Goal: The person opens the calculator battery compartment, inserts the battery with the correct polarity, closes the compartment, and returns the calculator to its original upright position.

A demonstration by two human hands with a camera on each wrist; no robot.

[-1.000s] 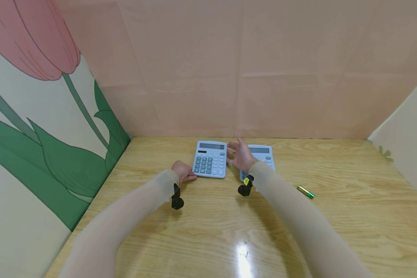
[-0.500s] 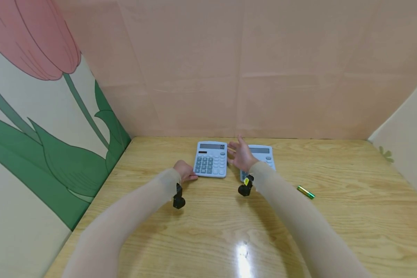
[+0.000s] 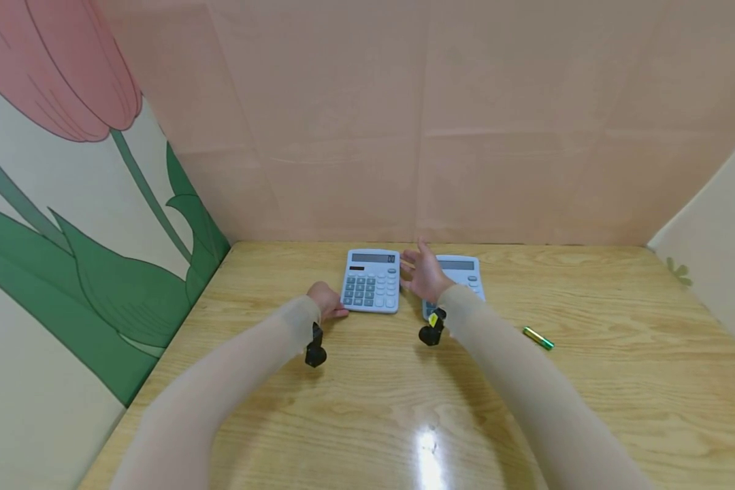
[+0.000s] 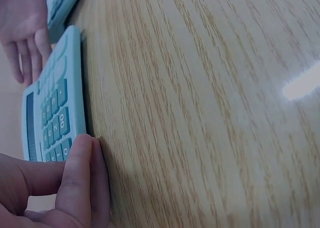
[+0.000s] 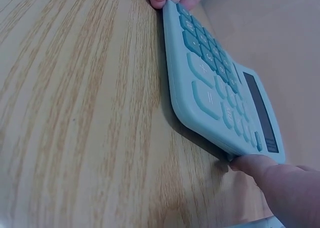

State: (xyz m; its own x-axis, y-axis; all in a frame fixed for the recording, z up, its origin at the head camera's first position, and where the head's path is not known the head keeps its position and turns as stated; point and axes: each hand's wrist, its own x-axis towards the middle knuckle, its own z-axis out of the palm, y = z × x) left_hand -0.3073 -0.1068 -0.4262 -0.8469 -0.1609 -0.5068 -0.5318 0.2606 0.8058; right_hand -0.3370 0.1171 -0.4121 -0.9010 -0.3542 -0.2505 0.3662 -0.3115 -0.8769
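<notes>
A flat, light blue plastic calculator (image 3: 371, 281) lies on the shiny brown wooden worktop (image 3: 355, 408). The left hand (image 3: 323, 300) pinches its near left corner; the right hand (image 3: 425, 273), fingers nearly straight, touches its right side, perhaps to keep it from sliding.

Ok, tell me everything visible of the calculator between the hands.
The calculator is pale blue, plastic-looking and round-cornered. It has a dark display with small digits at its right end, a dark strip below, then darker number keys left and paler keys right. It sits face up toward the back of the wooden table, display end farthest from the person. The left hand touches its near left corner, the right hand its right edge.
</notes>
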